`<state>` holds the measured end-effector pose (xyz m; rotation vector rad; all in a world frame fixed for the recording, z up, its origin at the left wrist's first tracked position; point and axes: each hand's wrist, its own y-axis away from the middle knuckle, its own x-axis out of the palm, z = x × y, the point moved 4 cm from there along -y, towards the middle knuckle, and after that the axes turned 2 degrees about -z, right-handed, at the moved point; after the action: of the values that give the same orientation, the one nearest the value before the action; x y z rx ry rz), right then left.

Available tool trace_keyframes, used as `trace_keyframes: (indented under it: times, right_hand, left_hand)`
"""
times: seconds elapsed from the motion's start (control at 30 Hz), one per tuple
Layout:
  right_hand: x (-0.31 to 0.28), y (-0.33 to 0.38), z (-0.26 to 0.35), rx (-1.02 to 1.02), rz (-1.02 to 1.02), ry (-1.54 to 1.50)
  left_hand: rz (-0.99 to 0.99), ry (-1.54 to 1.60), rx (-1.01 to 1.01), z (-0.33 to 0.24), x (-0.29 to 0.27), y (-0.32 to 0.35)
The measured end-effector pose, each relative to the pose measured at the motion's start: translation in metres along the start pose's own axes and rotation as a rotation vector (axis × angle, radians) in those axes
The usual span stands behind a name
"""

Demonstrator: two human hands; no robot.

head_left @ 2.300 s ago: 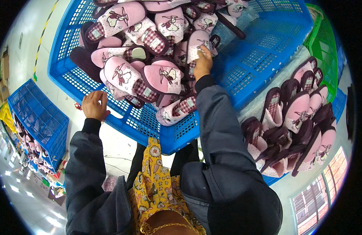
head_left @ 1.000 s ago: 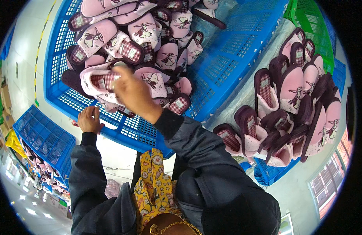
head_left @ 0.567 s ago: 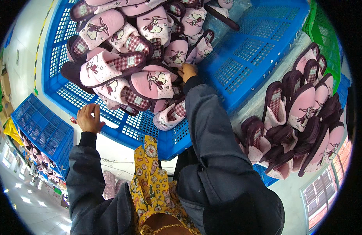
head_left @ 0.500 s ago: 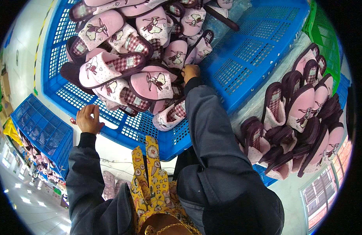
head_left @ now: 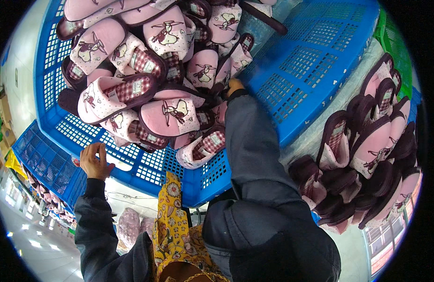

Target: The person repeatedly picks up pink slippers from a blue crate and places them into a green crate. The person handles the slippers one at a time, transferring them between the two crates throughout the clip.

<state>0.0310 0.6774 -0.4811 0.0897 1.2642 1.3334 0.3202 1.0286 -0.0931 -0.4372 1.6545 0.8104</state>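
A large blue plastic crate [head_left: 292,70] stands before me, heaped with pink slippers [head_left: 167,115] that have dark soles, checked insoles and a cartoon dog printed on top. My right hand [head_left: 235,86] reaches in at the heap's right side, its fingers curled and partly hidden against the dark edge of a slipper [head_left: 219,89]. Close by lies another slipper [head_left: 203,146], near the crate's front wall. At the front left rim is my left hand [head_left: 95,161], thumb and fingers apart, holding nothing I can see. A small red bit shows beside its fingers.
On the right, more pink slippers [head_left: 335,141] stand packed together beside clear plastic wrap [head_left: 315,120]. A green crate [head_left: 396,56] is behind them. Lower left sits another blue crate [head_left: 48,157], with more slippers below it. A yellow patterned apron [head_left: 172,207] hangs in front of me.
The view has shifted, so the heap and the near rim appear lower and further left. My right hand stays at the heap's right side, its fingers now more hidden. My left hand remains by the rim.
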Motion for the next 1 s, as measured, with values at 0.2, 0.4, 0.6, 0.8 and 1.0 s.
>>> trace_keyframes:
  times: [0.2,0.4,0.6,0.8,1.0]
  right_hand:
    - [0.014,0.007,0.004,0.189,-0.114,-0.352]
    - [0.065,-0.008,-0.023,0.541,-0.205,-0.984]
    - [-0.003,0.044,0.045,0.130,-0.389,-0.205]
    - [-0.003,0.040,0.059,0.809,-0.796,-1.785]
    - [0.032,0.008,0.022,0.656,-0.904,-1.798]
  left_hand:
    - [0.005,-0.030,0.000,0.005,0.003,0.004]
    - [-0.005,0.011,-0.047,-0.003,-0.001,-0.010]
    - [0.014,-0.035,-0.002,0.007,0.004,0.006]
    - [0.021,-0.004,-0.079,-0.004,-0.001,-0.002]
    - [-0.011,0.015,-0.064,-0.004,-0.002,-0.004]
